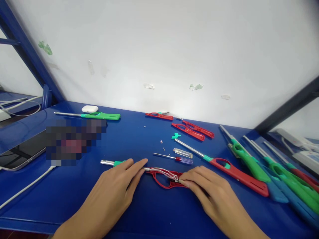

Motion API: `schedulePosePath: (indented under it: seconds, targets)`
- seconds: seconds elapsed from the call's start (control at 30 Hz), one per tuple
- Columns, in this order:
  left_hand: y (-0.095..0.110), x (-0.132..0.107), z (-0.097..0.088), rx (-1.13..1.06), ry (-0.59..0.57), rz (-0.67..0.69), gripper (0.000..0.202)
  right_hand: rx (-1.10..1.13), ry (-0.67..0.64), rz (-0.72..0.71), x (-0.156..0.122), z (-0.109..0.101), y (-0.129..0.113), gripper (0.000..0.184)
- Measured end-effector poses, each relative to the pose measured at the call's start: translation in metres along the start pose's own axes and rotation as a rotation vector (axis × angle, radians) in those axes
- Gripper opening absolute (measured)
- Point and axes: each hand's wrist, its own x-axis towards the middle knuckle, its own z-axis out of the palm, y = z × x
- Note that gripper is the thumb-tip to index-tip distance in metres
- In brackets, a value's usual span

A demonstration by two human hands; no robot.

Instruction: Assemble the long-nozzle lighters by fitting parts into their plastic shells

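A red plastic lighter shell half (164,179) with white wires in it lies on the blue table (74,196) between my hands. My left hand (117,186) lies flat over a metal tube with a green collar (111,163), its fingers stretched toward the shell's left end. My right hand (209,189) rests on the shell's right end, fingertips pressing at the wires. Just behind lie a small screwdriver with a red and clear handle (174,158) and a clear part (183,153).
An assembled red long-nosed lighter (229,171) lies to the right, with several green, blue and red ones (274,169) beyond. Red shell halves (191,130) and a green lighter (99,115) lie at the back. A phone (22,152), cable and white case (89,108) sit left.
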Motion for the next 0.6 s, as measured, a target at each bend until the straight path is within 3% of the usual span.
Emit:
schedulePosePath:
  seconds: [0.23, 0.6]
  targets:
    - [0.0012, 0.0034, -0.0001, -0.021, -0.023, 0.062, 0.052, -0.071, 0.013, -0.023, -0.0023, 0.0001, -0.0014, 0.028]
    - [0.0006, -0.0017, 0.0013, -0.089, -0.014, 0.085, 0.046, -0.195, 0.094, -0.109, -0.0045, 0.0018, -0.0084, 0.022]
